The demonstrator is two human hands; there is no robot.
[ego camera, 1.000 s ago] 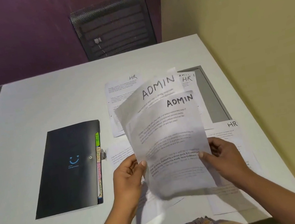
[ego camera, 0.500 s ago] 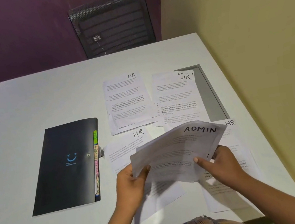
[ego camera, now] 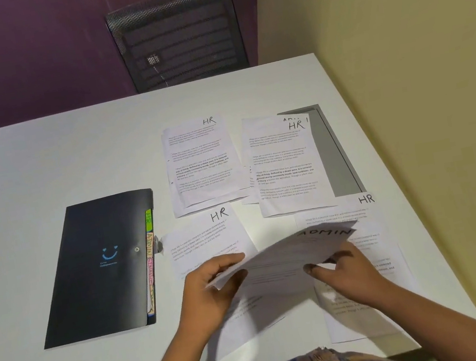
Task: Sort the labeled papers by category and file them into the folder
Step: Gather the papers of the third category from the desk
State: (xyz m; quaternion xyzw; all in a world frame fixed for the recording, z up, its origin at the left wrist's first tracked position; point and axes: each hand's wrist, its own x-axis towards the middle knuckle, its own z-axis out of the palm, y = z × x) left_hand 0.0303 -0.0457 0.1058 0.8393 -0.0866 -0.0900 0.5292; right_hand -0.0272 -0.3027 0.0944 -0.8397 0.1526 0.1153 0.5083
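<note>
Both hands were pinching the ADMIN papers (ego camera: 287,258), left hand (ego camera: 214,288) on the near-left edge and right hand (ego camera: 345,275) on the near-right, held low over the tabletop (ego camera: 69,158), with the black folder (ego camera: 100,266) lying well off to the left.

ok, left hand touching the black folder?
Apart. Head view: the left hand grips the ADMIN papers; bare table shows between it and the black folder.

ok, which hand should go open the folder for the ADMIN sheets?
Left, probably. The black folder lies just left of the left hand, its tabbed edge facing that hand. The right hand grips the ADMIN sheets on the side away from the folder and could hold them alone.
</note>
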